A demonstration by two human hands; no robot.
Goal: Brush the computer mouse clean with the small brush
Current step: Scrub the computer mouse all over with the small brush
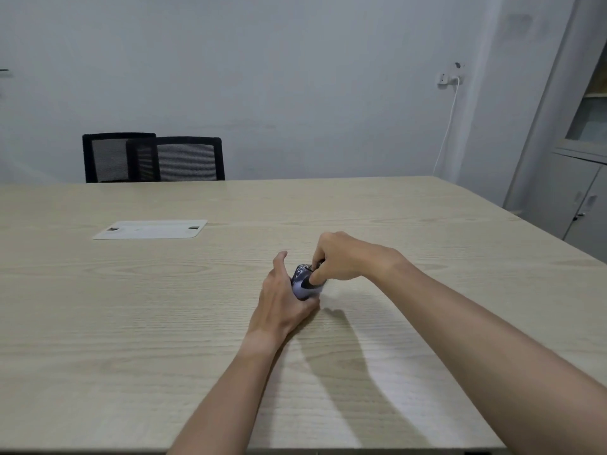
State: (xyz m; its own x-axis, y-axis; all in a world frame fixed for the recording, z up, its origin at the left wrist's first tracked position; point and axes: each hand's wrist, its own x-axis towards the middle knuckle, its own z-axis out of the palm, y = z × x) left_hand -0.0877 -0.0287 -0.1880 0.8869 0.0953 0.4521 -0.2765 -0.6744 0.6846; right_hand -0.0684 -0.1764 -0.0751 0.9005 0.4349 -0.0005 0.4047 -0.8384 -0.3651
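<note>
Hands meet near the middle of the pale wood-grain surface (131, 323), somewhat toward its right edge. The left hand (281, 300) lies on its side with fingers curled round the computer mouse (302, 284), thumb raised at the far side, gripping it from the left and holding it against the surface. The mouse is dark with a mottled pale pattern and a lighter, bluish near end (only its top and right flank show past the fingers). The right hand (345, 257) comes in from the right, arched above the mouse, its fingers and thumb closed in a pinching grip on something small and dark at the mouse's far top, presumably the small brush (319, 265); so little of it shows that its bristles and shape cannot be made out. Both forearms reach in from the near edge, casting shadows on the surface.

Toward the far left, a white rectangular cable cover (151, 229) sits flush in the surface. Beyond the far edge stand two black mesh chairs (154, 158), and a white cable (448, 126) hangs down the wall from a socket. A grey cabinet (578, 178) stands past the right edge.
</note>
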